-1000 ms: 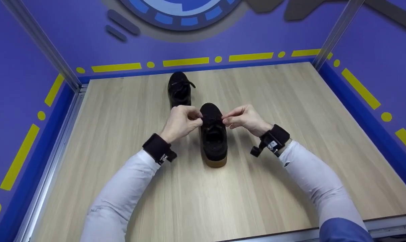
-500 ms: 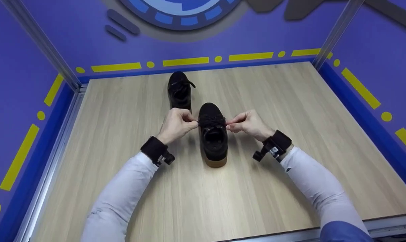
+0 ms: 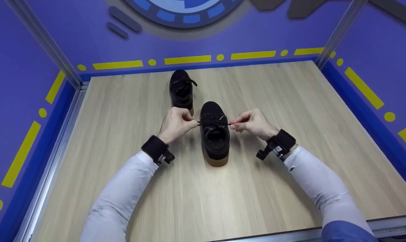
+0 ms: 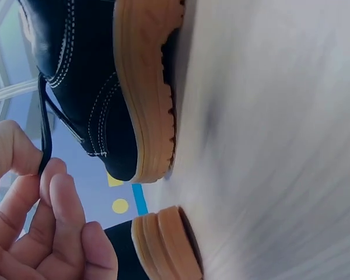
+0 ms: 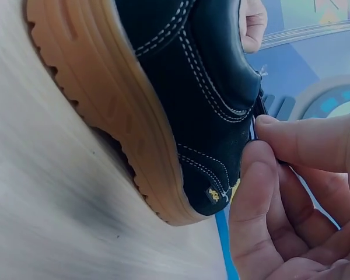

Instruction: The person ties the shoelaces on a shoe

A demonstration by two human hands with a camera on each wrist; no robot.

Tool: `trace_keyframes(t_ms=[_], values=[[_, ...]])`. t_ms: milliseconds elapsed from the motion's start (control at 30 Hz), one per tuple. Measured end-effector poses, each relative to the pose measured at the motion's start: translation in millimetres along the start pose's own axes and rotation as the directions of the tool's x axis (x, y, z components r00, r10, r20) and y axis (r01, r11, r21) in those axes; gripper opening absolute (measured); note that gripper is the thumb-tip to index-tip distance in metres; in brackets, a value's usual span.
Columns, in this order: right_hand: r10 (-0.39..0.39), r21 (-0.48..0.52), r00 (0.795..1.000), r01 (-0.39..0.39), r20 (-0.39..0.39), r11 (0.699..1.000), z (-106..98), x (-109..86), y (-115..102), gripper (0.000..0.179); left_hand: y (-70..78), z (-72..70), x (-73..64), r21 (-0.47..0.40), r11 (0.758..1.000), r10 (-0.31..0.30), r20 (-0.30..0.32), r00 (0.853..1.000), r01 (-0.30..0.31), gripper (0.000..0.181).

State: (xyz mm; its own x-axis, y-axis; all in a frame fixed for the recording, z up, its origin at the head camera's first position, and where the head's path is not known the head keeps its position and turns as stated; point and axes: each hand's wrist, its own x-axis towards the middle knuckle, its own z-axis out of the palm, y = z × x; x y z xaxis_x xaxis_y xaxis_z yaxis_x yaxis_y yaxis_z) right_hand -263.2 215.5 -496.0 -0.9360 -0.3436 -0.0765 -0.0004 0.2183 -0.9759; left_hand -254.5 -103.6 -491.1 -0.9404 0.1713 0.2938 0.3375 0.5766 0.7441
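A black shoe (image 3: 211, 108) with white stitching and a tan sole (image 4: 149, 99) stands in the middle of the table, toe pointing away from me. On its left side my left hand (image 3: 176, 125) pinches a black shoelace (image 4: 45, 125) between thumb and forefinger; the lace runs taut from the shoe's eyelets. Opposite, my right hand (image 3: 251, 124) pinches the other side of the lace in its fingertips, close to the shoe's upper (image 5: 207, 125). The bow or knot between them lies over the tongue, its details lost in the black.
A second black shoe (image 3: 181, 88) stands farther back and left, a lace loop sticking out on its right. The wooden tabletop (image 3: 273, 188) is bounded by blue panels (image 3: 256, 33) at the back and sides.
Both hands have moved apart and slightly toward me, drawing the lace out to either side of the shoe. The shoes have stayed in place; the head view has shifted a little.
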Motion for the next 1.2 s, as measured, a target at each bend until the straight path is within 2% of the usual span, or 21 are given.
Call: trace_keyframes(t_ms=[133, 233, 400, 567, 667, 800, 867, 933, 1067, 1133, 1200], values=[[0.004, -0.006, 1.0, -0.004, -0.004, 1.0, -1.8, -1.5, 2.5, 0.021, -2.2, 2.8, 0.5, 0.006, 1.0, 0.031, -0.001, 1.0, -0.03, 0.011], [0.011, -0.015, 1.0, -0.011, -0.008, 1.0, -3.4, -2.1, 4.0, 0.02, -3.1, 2.9, 0.1, 0.032, 0.999, 0.031, -0.005, 1.0, -0.031, 0.011], [0.018, -0.031, 1.0, -0.018, -0.016, 0.999, -5.6, -2.6, 5.4, 0.02, -3.4, 2.5, -1.0, 0.063, 0.998, 0.002, -0.004, 1.0, -0.002, 0.011], [-0.022, -0.037, 0.999, 0.021, -0.032, 0.999, 0.8, -3.3, 5.6, 0.02, -0.5, 6.5, -3.0, -0.005, 0.999, -0.046, 0.02, 0.999, 0.046, 0.009], [-0.038, -0.039, 0.998, 0.036, -0.052, 0.999, 9.7, -6.7, 5.1, 0.027, 5.2, 9.7, -7.8, -0.017, 0.998, -0.054, 0.033, 0.998, 0.054, 0.009], [0.01, 0.001, 0.998, -0.01, -0.058, 1.0, 24.4, -17.6, 2.3, 0.055, 16.3, 11.8, -21.1, -0.032, 0.996, -0.086, 0.068, 0.994, 0.088, 0.031], [0.056, 0.045, 0.997, -0.054, -0.044, 0.998, 31.9, -23.9, -0.4, 0.068, 22.9, 12.8, -28.3, -0.064, 0.99, -0.119, 0.105, 0.987, 0.126, 0.038], [0.102, 0.103, 0.995, -0.1, -0.014, 0.99, 39.5, -29.3, -3.6, 0.076, 29.6, 13.9, -34.8, -0.109, 0.979, -0.156, 0.159, 0.975, 0.174, 0.039], [0.169, 0.197, 0.985, -0.174, 0.041, 0.965, 54.8, -37.0, -9.6, 0.083, 40.9, 19.1, -43.5, -0.171, 0.951, -0.212, 0.248, 0.945, 0.258, 0.039], [0.189, 0.22, 0.981, -0.195, 0.051, 0.956, 61.9, -39.9, -11.6, 0.082, 45.4, 22.6, -46.4, -0.224, 0.923, -0.243, 0.292, 0.925, 0.313, 0.045], [0.193, 0.232, 0.98, -0.199, 0.05, 0.952, 68.0, -42.0, -12.4, 0.08, 49.6, 26.3, -48.2, -0.288, 0.884, -0.269, 0.33, 0.905, 0.368, 0.054]])
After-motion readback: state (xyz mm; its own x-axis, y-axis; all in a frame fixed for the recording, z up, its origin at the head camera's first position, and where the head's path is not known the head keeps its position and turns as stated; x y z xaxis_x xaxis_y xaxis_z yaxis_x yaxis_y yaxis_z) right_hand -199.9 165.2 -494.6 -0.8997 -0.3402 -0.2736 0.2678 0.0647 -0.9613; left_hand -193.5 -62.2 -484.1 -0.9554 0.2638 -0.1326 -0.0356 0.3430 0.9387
